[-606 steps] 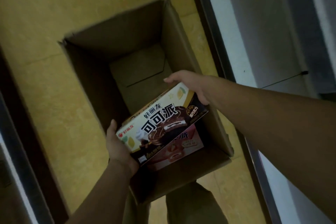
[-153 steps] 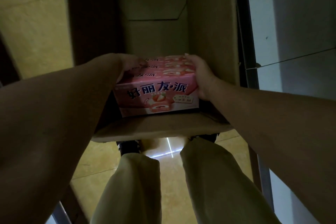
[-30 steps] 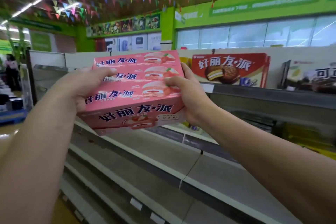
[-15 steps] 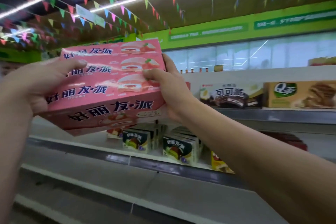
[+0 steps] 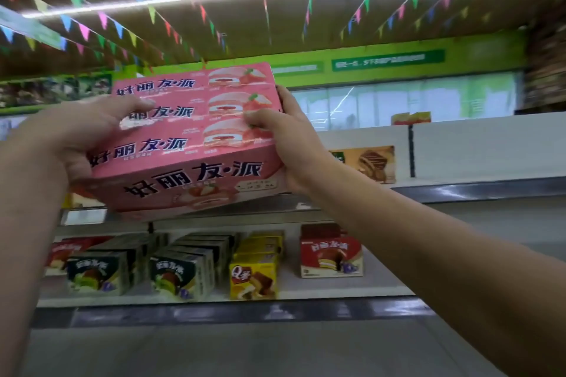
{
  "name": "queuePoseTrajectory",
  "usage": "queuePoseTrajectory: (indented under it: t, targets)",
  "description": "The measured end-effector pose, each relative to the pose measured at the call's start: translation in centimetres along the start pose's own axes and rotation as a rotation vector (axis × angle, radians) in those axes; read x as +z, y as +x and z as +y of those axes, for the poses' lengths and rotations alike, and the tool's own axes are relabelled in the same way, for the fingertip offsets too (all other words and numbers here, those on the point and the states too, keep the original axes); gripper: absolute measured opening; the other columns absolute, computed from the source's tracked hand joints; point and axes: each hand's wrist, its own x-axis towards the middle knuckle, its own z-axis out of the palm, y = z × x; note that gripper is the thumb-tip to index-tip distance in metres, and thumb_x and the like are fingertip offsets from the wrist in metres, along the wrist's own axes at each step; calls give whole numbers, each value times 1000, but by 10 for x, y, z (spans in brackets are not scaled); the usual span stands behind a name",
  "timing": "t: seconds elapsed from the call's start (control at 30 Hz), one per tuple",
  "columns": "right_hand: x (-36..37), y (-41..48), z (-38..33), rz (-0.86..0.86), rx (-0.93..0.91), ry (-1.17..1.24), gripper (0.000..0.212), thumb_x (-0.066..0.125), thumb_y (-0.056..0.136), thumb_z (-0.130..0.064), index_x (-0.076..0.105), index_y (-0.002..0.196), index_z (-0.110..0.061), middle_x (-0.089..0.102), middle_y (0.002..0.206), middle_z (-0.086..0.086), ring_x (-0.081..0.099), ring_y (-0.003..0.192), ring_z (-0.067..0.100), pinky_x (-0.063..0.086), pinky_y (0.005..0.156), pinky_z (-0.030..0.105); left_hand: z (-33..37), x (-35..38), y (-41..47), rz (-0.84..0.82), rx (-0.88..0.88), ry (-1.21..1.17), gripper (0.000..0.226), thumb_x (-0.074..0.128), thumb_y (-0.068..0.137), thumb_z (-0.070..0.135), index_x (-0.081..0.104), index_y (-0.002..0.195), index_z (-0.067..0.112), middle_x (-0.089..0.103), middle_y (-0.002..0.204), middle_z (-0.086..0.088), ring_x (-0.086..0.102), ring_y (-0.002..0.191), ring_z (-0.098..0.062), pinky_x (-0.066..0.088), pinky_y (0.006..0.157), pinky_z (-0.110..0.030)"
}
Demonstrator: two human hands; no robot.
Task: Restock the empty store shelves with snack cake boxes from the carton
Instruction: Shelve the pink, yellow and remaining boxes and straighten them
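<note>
A person is holding a bundle of pink snack cake boxes [image 5: 190,144] up in front of store shelves, just above the middle of the view. It looks like several boxes pressed together. The left hand [image 5: 76,138] is gripping the bundle's end at nine o'clock, curling round it. The right hand [image 5: 291,144] is clasping the end at three o'clock, with the thumb pressing on the near face and the fingers wrapping behind.

The boxes look like thin, stiff cardboard, probably light. Their glossy faces could slide against each other, so squeezing both ends inward seems the soundest hold. Pinching hard would likely dent the corners.

At four o'clock from the bundle, a brown cake box [image 5: 367,162] is standing on the upper shelf [image 5: 459,190], with bare shelf beyond it. At six o'clock, green boxes [image 5: 98,272], a yellow box [image 5: 252,277] and a red box [image 5: 330,257] are sitting on the lower shelf [image 5: 382,285]. The upper shelf's front lip is running close under the bundle and could catch its lower edge. The carton is out of view.
</note>
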Motion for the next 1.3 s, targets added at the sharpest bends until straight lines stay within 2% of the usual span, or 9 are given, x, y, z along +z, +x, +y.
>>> queuePoseTrajectory:
  t: [0.13,0.23,0.33,0.5,0.6,0.73,0.83,1.13,1.3]
  targets:
    - [-51,-11,-18,78,19,-40,72,65,87,-8,37,148,-34,66,123,15,72,85,39,60,76,60,34,82,-59,-63,25,34,27,63,93,44,65,106,21,66,50,2,63,38,-13,59,46,-39]
    - [-85,-23,-33,108,8,-55,62,62,91,-6,42,143,-32,67,122,15,72,77,32,62,67,47,46,122,-63,-65,-86,-34,23,68,90,45,57,94,25,65,48,-4,60,34,-19,56,41,-49]
    - [-115,-32,-48,145,-4,-81,49,60,92,-5,48,130,-33,69,117,15,72,72,28,62,64,45,58,159,-62,-97,-78,-39,21,67,92,42,56,92,24,65,47,-3,60,33,-18,54,35,-45]
    - [-160,-37,-68,228,-26,-87,39,59,93,-4,55,117,-34,72,106,9,71,63,23,59,54,37,73,211,-52,-171,-86,-18,23,67,92,42,54,90,23,65,48,-1,60,33,-17,55,37,-41]
    - [-186,-33,-77,304,-53,-127,42,59,91,-3,56,126,-25,72,104,11,71,62,24,57,54,36,83,243,-42,-199,-66,-22,23,66,94,39,52,87,21,62,42,1,57,29,-14,50,30,-36]
    - [-217,-27,-86,389,-76,-180,48,60,90,-3,53,133,-23,74,101,10,72,63,23,56,52,33,91,281,-18,-268,-64,-21,28,70,90,44,52,92,22,62,44,2,58,31,-15,56,42,-34]
    - [-237,-22,-90,426,-108,-189,48,58,90,-2,53,134,-20,73,98,9,71,61,22,56,51,32,95,306,1,-330,-55,-19,30,72,87,45,53,95,23,63,46,2,59,32,-17,55,39,-38]
    - [-286,-12,-90,547,-138,-284,45,55,90,-1,53,132,-16,68,114,18,70,69,25,59,56,37,95,370,41,-498,-30,-2,33,69,89,48,50,93,21,66,51,3,65,51,-19,55,70,-36]
    - [-317,-16,-97,593,-97,-338,61,59,87,-5,44,145,-21,68,123,18,73,84,31,61,67,48,97,401,40,-544,-25,-26,31,67,92,45,49,96,19,68,54,2,66,52,-18,57,65,-34]
